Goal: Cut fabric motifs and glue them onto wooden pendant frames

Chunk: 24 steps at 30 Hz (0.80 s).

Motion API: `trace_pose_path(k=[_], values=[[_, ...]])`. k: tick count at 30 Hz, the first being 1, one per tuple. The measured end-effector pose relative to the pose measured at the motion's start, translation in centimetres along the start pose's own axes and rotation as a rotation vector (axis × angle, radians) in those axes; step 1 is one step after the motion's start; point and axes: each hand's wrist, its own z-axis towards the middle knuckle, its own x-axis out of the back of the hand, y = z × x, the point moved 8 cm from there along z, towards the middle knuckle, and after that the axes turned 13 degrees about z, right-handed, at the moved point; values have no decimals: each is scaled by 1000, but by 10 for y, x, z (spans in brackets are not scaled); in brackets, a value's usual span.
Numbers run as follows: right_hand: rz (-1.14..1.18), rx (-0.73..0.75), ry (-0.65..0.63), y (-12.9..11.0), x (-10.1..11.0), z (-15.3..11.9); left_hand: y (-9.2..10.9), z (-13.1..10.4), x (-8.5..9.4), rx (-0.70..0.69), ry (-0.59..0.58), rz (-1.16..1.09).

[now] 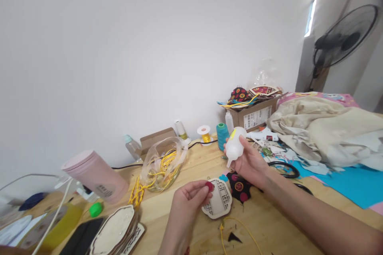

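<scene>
My right hand [249, 161] grips a white squeeze bottle [236, 145] with a yellow mark, tilted so its narrow nozzle points down. Between the thumb and fingers of my left hand [191, 199] is a small round red piece [210, 186]; its exact kind is unclear. Just beside that hand, a pale wooden plaque [218, 201] with cut-out lattice sides lies on the wooden table [167, 227]. Dark patterned fabric [240, 187] sits right of the plaque, below the bottle. A yellow cord [239, 221] and a black scrap [234, 238] lie nearer to me.
At left stand a pink canister [95, 177] and stacked wooden plaques [115, 229]. Yellow cords fill a plastic bag [163, 163]. Behind my right hand are a teal thread spool [222, 137], a glue gun [265, 134] and a full cardboard box [254, 115]. Beige cloth [326, 127] covers the right.
</scene>
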Motion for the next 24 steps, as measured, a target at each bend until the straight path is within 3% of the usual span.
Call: trace_pose_path(k=[13,24], values=[[-50,2,2,1,5,-1,6,-3,1,-7,32,-93],[-144,14,4,2,2,-1,-3,-4,5,13,48,-163]])
